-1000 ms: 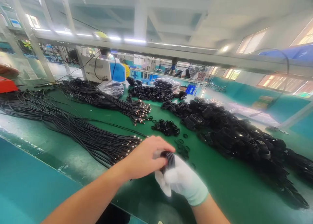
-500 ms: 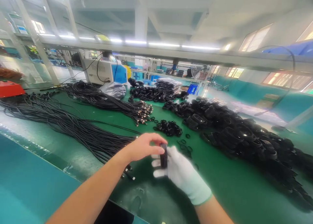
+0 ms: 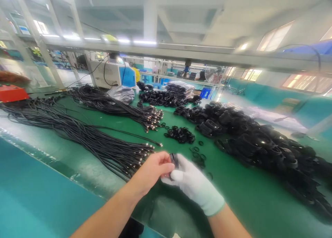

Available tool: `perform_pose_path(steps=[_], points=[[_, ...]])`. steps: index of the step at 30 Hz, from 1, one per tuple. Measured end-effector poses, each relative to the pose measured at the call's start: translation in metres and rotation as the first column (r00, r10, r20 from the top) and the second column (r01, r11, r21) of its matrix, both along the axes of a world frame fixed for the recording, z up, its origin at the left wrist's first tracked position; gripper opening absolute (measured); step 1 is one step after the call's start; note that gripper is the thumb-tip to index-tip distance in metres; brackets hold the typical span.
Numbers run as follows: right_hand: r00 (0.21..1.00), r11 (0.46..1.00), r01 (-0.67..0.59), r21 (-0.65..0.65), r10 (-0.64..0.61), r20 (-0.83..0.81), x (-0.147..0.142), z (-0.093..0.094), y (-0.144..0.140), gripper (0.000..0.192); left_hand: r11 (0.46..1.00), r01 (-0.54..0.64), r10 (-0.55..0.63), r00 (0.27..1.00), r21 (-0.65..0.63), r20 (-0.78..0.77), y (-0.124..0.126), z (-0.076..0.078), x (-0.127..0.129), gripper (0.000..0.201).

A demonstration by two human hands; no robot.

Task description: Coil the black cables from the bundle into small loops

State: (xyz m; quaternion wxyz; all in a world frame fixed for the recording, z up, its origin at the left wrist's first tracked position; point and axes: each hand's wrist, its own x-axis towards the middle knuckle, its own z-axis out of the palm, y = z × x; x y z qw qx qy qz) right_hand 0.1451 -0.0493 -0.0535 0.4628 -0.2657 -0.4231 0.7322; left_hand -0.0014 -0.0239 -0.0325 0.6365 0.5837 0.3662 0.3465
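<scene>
A small coiled black cable (image 3: 174, 159) is held between my two hands over the green table mat. My bare left hand (image 3: 155, 168) pinches the coil's left side with thumb and fingers. On its other side, my right hand (image 3: 189, 179), in a white glove, closes around the coil with the thumb across its front. Part of the coil is hidden behind the fingers. Just beyond my hands lie a pile of small black rings (image 3: 180, 134) and some loose rings (image 3: 198, 157). Left of them are straight black cables (image 3: 103, 146) with metal-tipped connectors.
Another bundle of black cables (image 3: 114, 106) lies farther back beside a plastic bag (image 3: 121, 94). A large heap of coiled black cables (image 3: 249, 137) covers the right side. A white and blue machine (image 3: 112, 74) and a red device (image 3: 12, 93) stand at the back left.
My left hand has shifted slightly down and closed further against the coil. My right glove's thumb and fingers have folded around it, and the coil now shows less.
</scene>
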Motion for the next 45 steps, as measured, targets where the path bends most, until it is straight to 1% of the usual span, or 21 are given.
perform_pose_path(steps=[3,5,6,8,10,12,15,19,21,24,27,29,31,32,34,36,38,39,41,43,45], points=[[0.999,0.999,0.029,-0.034,-0.03,-0.017,0.001,-0.004,0.0,0.037,0.999,0.018,-0.016,0.998,0.044,-0.065,0.0,0.003,0.0,0.014],[0.999,0.998,0.037,-0.044,-0.037,-0.016,0.003,-0.005,0.0,0.04,0.99,0.007,0.027,0.971,0.14,-0.238,0.001,0.007,-0.003,0.016],[0.999,0.998,0.031,-0.053,-0.032,-0.016,0.003,-0.005,-0.001,0.042,0.974,-0.021,0.098,0.937,0.225,-0.335,0.001,0.009,-0.005,0.014],[1.0,0.997,0.013,-0.082,-0.014,-0.005,0.003,-0.005,-0.001,0.043,0.896,-0.059,0.28,0.844,0.44,-0.458,0.001,0.012,-0.007,0.011],[1.0,0.995,0.005,-0.095,-0.004,0.011,0.002,-0.005,-0.001,0.045,0.789,-0.02,0.397,0.779,0.614,-0.485,0.001,0.012,-0.006,0.027],[1.0,0.996,0.01,-0.084,-0.008,0.023,-0.001,-0.006,-0.002,0.047,0.713,0.047,0.434,0.755,0.7,-0.492,0.002,0.007,-0.004,0.035],[1.0,0.997,0.005,-0.072,-0.005,-0.001,-0.004,-0.007,-0.004,0.053,0.66,0.027,0.473,0.762,0.751,-0.443,0.005,-0.004,0.0,0.032],[0.998,0.997,-0.023,-0.067,0.02,-0.052,-0.004,-0.008,-0.004,0.051,0.718,-0.112,0.447,0.831,0.687,-0.331,0.011,-0.011,0.003,0.03],[0.995,0.996,-0.051,-0.071,0.044,-0.086,-0.002,-0.009,-0.003,0.047,0.76,-0.118,0.418,0.843,0.64,-0.34,0.015,-0.005,0.003,0.028],[0.975,0.988,-0.119,-0.098,0.098,-0.2,0.006,-0.011,0.0,0.044,0.848,-0.071,0.292,0.89,0.525,-0.351,0.025,0.014,-0.002,0.017],[0.951,0.977,-0.156,-0.146,0.109,-0.288,0.013,-0.011,0.0,0.05,0.889,-0.142,0.281,0.92,0.434,-0.274,0.041,0.024,-0.012,0.026],[0.967,0.983,-0.121,-0.137,0.086,-0.239,0.018,-0.009,0.003,0.053,0.869,-0.21,0.356,0.894,0.447,-0.272,0.052,0.018,-0.018,0.026],[0.998,0.999,0.036,-0.039,-0.034,0.055,0.026,-0.003,0.011,0.052,0.848,-0.231,0.409,0.857,0.477,-0.312,0.062,0.005,-0.021,0.024],[0.958,0.99,0.135,0.043,-0.141,0.249,0.032,0.002,0.018,0.052,0.845,-0.225,0.418,0.844,0.486,-0.336,0.065,-0.002,-0.022,0.023],[0.738,0.923,0.309,0.231,-0.386,0.554,0.052,0.014,0.038,0.052,0.847,-0.189,0.406,0.833,0.496,-0.376,0.069,-0.016,-0.021,0.022],[0.515,0.832,0.425,0.356,-0.546,0.661,0.081,0.029,0.064,0.059,0.856,-0.122,0.362,0.836,0.503,-0.412,0.068,-0.023,-0.018,0.021],[0.254,0.726,0.485,0.487,-0.65,0.716,0.114,0.043,0.093,0.065,0.86,-0.049,0.313,0.837,0.508,-0.449,0.066,-0.026,-0.016,0.02],[0.122,0.679,0.485,0.551,-0.677,0.726,0.129,0.049,0.108,0.065,0.859,-0.017,0.294,0.835,0.511,-0.466,0.064,-0.025,-0.015,0.019],[-0.095,0.628,0.448,0.636,-0.674,0.733,0.155,0.056,0.135,0.06,0.859,0.027,0.268,0.828,0.512,-0.493,0.062,-0.025,-0.014,0.018],[-0.254,0.621,0.4,0.675,-0.632,0.732,0.171,0.057,0.156,0.05,0.857,0.042,0.267,0.817,0.514,-0.511,0.061,-0.025,-0.013,0.016],[-0.366,0.636,0.358,0.683,-0.578,0.73,0.175,0.054,0.169,0.042,0.85,0.048,0.273,0.811,0.524,-0.518,0.06,-0.026,-0.014,0.015]])
